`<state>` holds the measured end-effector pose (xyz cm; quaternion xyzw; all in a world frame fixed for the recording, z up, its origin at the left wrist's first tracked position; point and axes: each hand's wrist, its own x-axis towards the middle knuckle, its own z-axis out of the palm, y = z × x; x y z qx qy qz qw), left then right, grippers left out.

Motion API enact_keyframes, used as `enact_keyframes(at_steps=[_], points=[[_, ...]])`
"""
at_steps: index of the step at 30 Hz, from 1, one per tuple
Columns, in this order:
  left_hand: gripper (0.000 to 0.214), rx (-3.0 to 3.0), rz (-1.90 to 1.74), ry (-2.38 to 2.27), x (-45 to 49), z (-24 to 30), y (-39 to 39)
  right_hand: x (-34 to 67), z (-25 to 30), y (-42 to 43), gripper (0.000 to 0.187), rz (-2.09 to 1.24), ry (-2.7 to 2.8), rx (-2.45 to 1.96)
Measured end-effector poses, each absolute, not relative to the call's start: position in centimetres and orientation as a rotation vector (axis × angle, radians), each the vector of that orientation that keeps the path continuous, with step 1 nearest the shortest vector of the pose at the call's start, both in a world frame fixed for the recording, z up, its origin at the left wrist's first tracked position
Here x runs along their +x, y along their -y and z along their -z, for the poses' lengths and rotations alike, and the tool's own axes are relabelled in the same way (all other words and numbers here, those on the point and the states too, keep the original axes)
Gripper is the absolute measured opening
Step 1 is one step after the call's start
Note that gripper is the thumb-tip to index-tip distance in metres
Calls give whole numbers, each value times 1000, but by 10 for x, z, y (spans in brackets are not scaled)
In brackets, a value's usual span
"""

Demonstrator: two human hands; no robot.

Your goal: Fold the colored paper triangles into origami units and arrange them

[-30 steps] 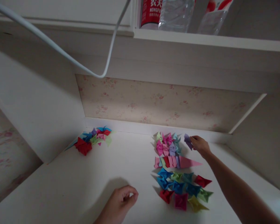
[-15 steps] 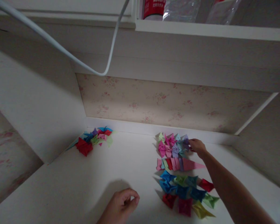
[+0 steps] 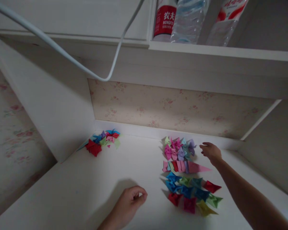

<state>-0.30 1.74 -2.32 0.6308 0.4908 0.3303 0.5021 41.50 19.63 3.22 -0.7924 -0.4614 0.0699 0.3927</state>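
My right hand (image 3: 210,151) is just right of a block of folded paper cranes (image 3: 180,149) in pink, purple and pale blue, apart from them. Its fingers are apart with nothing in them. Below the block lies a row of folded paper pieces (image 3: 182,166), ending in a long pink point. Nearer me are several more origami pieces in blue, green, red, magenta and yellow, such as a red one (image 3: 211,186) and a yellow one (image 3: 204,208). My left hand (image 3: 132,199) hovers over the white tabletop, thumb and forefinger curled into a ring, with nothing visible in it.
A heap of folded paper (image 3: 93,147) lies in the far left corner of the white tabletop (image 3: 86,185). Overhead, a white cable (image 3: 81,66) hangs in a loop. Plastic bottles (image 3: 189,20) stand on a shelf above the floral back wall (image 3: 158,107).
My right hand has let go of the purple crane at the block's right end and moved off to the right. My left hand keeps its curled shape. The view has tilted up slightly.
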Motion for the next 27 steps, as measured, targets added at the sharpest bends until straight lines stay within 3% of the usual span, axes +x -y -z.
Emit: enact_keyframes(at_steps=[8, 11, 16, 20, 27], points=[[26, 1507, -898, -1135, -4, 30, -17, 354, -68, -102, 38, -284, 1152, -1777], [28, 1532, -916, -1141, -5, 31, -16, 313, -64, -38, 42, -524, 1024, -1525], [28, 1550, -923, -1159, -3, 26, -14, 244, -29, 43, 30, -950, 1006, -1217], [27, 1532, -962, -1157, -3, 24, -10, 193, -2, 59, 37, -1252, 1354, -1279], [28, 1565, -972, -1197, -2, 28, -6, 175, 26, 49, 39, -1239, 1397, -1320]])
